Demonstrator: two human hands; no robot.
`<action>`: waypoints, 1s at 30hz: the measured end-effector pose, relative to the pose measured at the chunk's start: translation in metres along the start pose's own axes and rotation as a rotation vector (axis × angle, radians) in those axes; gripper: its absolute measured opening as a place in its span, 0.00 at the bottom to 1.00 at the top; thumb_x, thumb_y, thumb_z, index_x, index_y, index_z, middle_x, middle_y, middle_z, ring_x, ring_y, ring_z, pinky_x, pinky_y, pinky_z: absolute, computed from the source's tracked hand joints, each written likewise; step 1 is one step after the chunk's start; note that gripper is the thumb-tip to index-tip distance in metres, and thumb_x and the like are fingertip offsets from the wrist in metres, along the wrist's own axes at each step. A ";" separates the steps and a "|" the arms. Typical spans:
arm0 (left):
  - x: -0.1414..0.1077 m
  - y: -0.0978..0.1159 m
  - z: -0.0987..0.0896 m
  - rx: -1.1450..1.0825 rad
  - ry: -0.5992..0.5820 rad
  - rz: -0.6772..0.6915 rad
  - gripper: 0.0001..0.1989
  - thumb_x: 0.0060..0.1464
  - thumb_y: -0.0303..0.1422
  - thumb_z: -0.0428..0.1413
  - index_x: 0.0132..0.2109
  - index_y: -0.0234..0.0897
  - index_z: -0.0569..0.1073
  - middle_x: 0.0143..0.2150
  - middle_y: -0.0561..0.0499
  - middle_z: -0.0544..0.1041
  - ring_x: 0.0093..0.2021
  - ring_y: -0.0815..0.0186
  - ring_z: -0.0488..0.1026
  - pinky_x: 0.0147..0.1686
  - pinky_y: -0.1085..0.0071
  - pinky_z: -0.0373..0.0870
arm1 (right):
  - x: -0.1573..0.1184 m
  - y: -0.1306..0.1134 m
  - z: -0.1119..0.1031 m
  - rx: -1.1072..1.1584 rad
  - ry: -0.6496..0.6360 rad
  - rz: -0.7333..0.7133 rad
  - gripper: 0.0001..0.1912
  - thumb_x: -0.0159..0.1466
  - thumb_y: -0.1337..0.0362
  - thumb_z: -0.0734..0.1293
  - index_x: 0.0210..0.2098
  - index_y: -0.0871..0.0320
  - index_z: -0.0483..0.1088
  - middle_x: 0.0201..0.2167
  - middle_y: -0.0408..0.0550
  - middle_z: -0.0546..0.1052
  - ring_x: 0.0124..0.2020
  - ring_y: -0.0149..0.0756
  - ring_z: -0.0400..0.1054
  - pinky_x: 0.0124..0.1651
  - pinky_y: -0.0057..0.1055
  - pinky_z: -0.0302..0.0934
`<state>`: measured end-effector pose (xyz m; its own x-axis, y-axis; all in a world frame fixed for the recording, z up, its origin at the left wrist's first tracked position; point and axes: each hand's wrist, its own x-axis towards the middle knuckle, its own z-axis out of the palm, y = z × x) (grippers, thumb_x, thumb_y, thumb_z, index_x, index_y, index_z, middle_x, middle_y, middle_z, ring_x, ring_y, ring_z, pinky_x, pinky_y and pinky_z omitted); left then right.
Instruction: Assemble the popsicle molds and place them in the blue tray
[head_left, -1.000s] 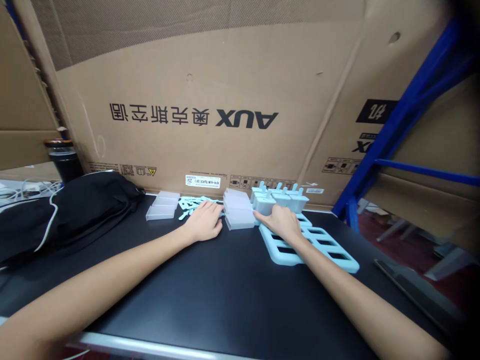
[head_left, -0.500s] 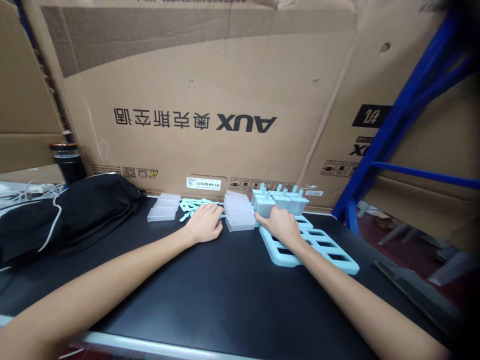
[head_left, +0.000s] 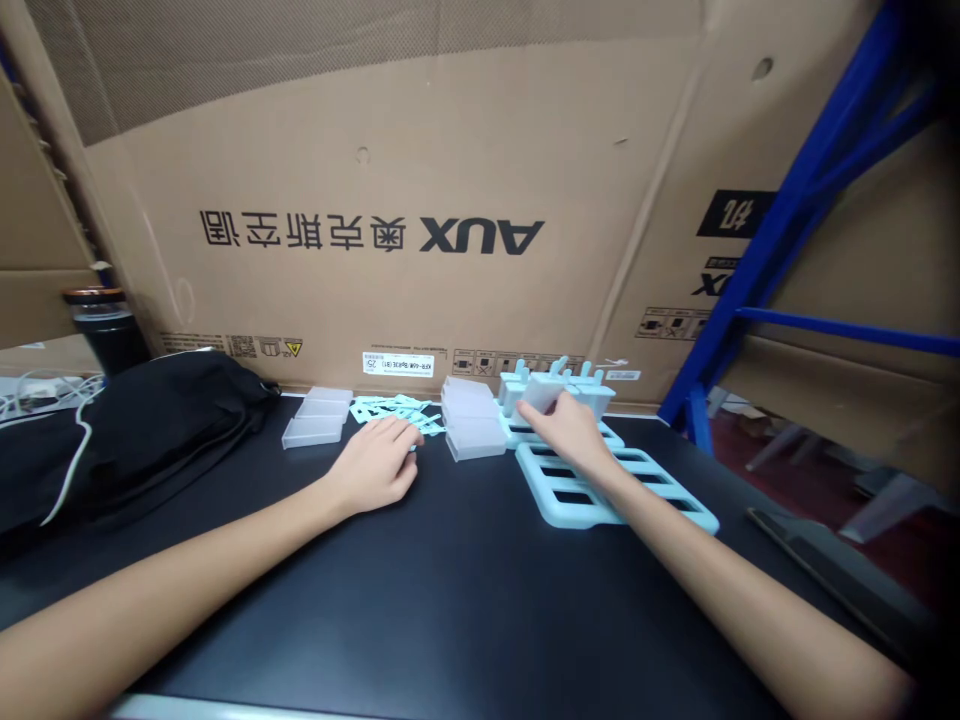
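My right hand (head_left: 571, 428) grips a pale popsicle mold (head_left: 541, 390) with a blue stick, lifted above the rear light-blue rack. Other molds with blue sticks (head_left: 600, 388) stand upright in that rack behind it. In front lies a second light-blue rack (head_left: 577, 515) with open slots, partly under my right forearm. My left hand (head_left: 379, 462) rests on the black table, fingers bent, beside a pile of flat blue sticks (head_left: 394, 405); whether its fingertips hold anything is hidden. Translucent empty molds (head_left: 476, 437) lie between my hands, and more (head_left: 313, 428) lie left of the pile.
A black bag (head_left: 180, 420) with a white cord and a dark cup (head_left: 109, 335) stand at the left. Cardboard (head_left: 420, 150) rises behind the table. At the right are a blue metal frame (head_left: 757, 260) and a dark flat object (head_left: 825, 575).
My right hand has taken hold of a mold and raised it out of its place in the rack. My left hand has drawn back a little toward the left and front. The view has shifted slightly.
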<state>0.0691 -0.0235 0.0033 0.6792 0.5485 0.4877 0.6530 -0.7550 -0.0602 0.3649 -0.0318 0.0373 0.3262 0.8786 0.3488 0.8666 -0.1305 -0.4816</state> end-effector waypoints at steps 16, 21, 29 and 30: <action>-0.024 -0.023 -0.010 -0.091 -0.159 -0.146 0.08 0.59 0.30 0.48 0.44 0.40 0.69 0.44 0.49 0.74 0.47 0.58 0.71 0.45 0.62 0.71 | 0.034 -0.175 0.005 -0.700 -0.536 -0.499 0.25 0.53 0.56 0.69 0.49 0.60 0.74 0.47 0.60 0.77 0.45 0.53 0.71 0.43 0.43 0.66; -0.024 -0.023 -0.011 -0.104 -0.166 -0.146 0.09 0.59 0.30 0.48 0.44 0.40 0.70 0.45 0.49 0.74 0.48 0.58 0.72 0.45 0.62 0.71 | 0.034 -0.191 -0.008 -0.732 -0.691 -0.416 0.37 0.54 0.46 0.70 0.58 0.60 0.67 0.48 0.60 0.76 0.43 0.54 0.72 0.42 0.47 0.66; -0.023 -0.022 -0.012 -0.094 -0.158 -0.143 0.08 0.58 0.30 0.48 0.44 0.39 0.70 0.43 0.48 0.74 0.46 0.58 0.72 0.44 0.62 0.71 | 0.044 -0.203 0.004 -0.686 -0.669 -0.446 0.38 0.53 0.39 0.68 0.54 0.58 0.72 0.50 0.60 0.75 0.52 0.60 0.69 0.52 0.53 0.62; -0.023 -0.022 -0.012 -0.093 -0.156 -0.140 0.08 0.58 0.30 0.49 0.43 0.39 0.70 0.43 0.48 0.74 0.46 0.58 0.72 0.44 0.63 0.71 | 0.046 -0.203 0.010 -0.688 -0.612 -0.481 0.38 0.53 0.38 0.68 0.54 0.58 0.72 0.50 0.60 0.75 0.53 0.60 0.68 0.54 0.53 0.60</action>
<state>0.0356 -0.0238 0.0035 0.6321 0.6939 0.3450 0.7160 -0.6932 0.0825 0.2000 0.0396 0.1437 -0.1922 0.9650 -0.1782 0.9453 0.2308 0.2307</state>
